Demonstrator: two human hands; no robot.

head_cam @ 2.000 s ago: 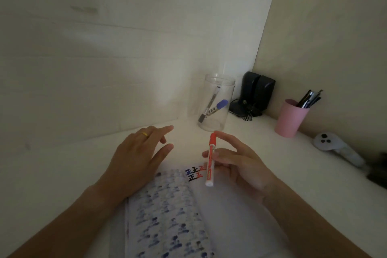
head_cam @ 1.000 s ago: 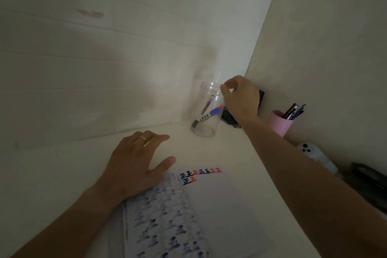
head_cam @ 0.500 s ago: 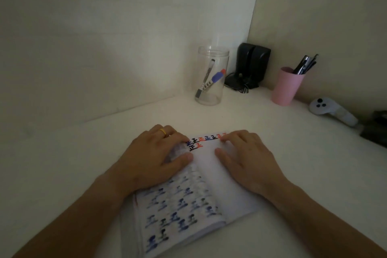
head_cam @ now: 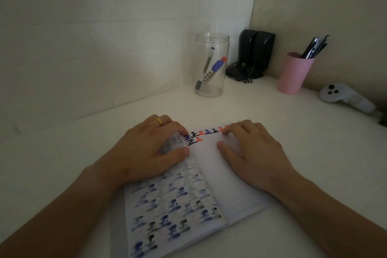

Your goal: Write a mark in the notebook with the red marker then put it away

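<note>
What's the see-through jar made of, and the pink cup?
The jar looks like clear plastic, maybe glass: the markers show through its wall. The cup seems matte plastic: an even pink with no shine, though the dim light leaves that unsure.

Both forearms ran off the bottom edge. The left hand point(head_cam: 154, 148) covered the top of the notebook's point(head_cam: 232, 190) left page, and the right hand point(head_cam: 251, 151) hid the end of the row of marks point(head_cam: 206, 133). In the clear jar point(head_cam: 211, 65), the red marker point(head_cam: 224, 59) showed only its tip behind the blue one (barrel hidden). The print on the markers was too small to read.
</note>
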